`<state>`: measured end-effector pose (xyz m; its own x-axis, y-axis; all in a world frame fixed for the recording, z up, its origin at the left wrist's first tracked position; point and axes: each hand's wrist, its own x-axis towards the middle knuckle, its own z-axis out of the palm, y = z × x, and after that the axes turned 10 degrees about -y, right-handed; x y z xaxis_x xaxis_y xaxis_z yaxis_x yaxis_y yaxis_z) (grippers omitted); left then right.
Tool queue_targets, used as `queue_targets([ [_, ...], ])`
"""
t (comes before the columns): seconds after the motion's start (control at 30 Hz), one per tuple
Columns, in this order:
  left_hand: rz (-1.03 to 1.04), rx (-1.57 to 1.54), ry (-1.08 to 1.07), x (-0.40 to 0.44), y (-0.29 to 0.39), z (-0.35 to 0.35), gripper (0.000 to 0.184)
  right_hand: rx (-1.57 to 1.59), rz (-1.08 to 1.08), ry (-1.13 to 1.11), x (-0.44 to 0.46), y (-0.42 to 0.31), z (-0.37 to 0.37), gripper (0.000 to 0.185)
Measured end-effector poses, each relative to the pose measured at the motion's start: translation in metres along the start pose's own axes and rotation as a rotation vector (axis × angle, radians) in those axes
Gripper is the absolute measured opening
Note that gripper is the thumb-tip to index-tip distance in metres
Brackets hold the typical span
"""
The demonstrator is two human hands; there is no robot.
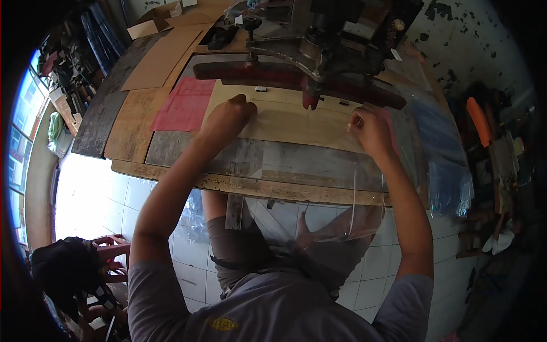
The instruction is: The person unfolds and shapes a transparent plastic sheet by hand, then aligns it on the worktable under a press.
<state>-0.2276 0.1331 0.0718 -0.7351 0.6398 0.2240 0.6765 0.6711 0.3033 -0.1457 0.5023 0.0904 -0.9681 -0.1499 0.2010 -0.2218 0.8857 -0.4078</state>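
A clear plastic sheet (302,171) hangs from the bench over its front edge, in front of my body. Its upper left part is pinched by my left hand (231,117), fingers closed. On the other side my right hand (370,128) has thumb and fingers closed on the sheet's upper right part. Both hands are above a tan sheet (290,117) lying on a grey board. Behind them stands a dark metal press with a long reddish bar (228,72), its pointed tip between and beyond my hands. A pink sheet (182,104) lies left of my left hand.
Flat cardboard (162,57) and an open box (149,25) lie on the bench at the back left. Stacked clear plastic (447,159) drapes over the right edge. A stool (111,256) with a dark bag (62,265) stands lower left. The bench's wooden front edge (285,189) crosses before me.
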Motion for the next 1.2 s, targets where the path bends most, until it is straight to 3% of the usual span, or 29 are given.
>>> queue_targets([
  [0.3, 0.062, 0.383, 0.131, -0.006, 0.014, -0.001, 0.019, 0.008, -0.188, -0.037, -0.003, 0.004, -0.001, 0.015],
  [0.57, 0.056, 0.429, -0.04, -0.009, 0.015, 0.004, 0.022, -0.069, -0.253, -0.157, -0.009, 0.02, -0.009, 0.015],
  [0.67, -0.003, 0.307, -0.083, -0.019, 0.028, -0.003, 0.026, -0.048, -0.028, -0.337, -0.019, -0.016, -0.038, 0.029],
  [0.77, -0.021, 0.211, -0.077, -0.031, 0.036, -0.007, 0.04, -0.31, -0.029, -0.327, -0.038, -0.036, -0.035, 0.044],
  [0.87, 0.026, 0.243, 0.008, -0.045, 0.036, 0.001, 0.054, -0.34, -0.032, -0.251, -0.05, -0.035, -0.02, 0.053],
  [1.0, 0.015, 0.22, -0.02, -0.052, 0.036, 0.003, 0.066, -0.361, -0.151, -0.136, -0.054, -0.012, -0.002, 0.049],
  [1.2, 0.011, 0.24, -0.032, -0.052, 0.039, 0.003, 0.065, -0.404, -0.254, -0.009, -0.057, -0.004, 0.006, 0.036],
])
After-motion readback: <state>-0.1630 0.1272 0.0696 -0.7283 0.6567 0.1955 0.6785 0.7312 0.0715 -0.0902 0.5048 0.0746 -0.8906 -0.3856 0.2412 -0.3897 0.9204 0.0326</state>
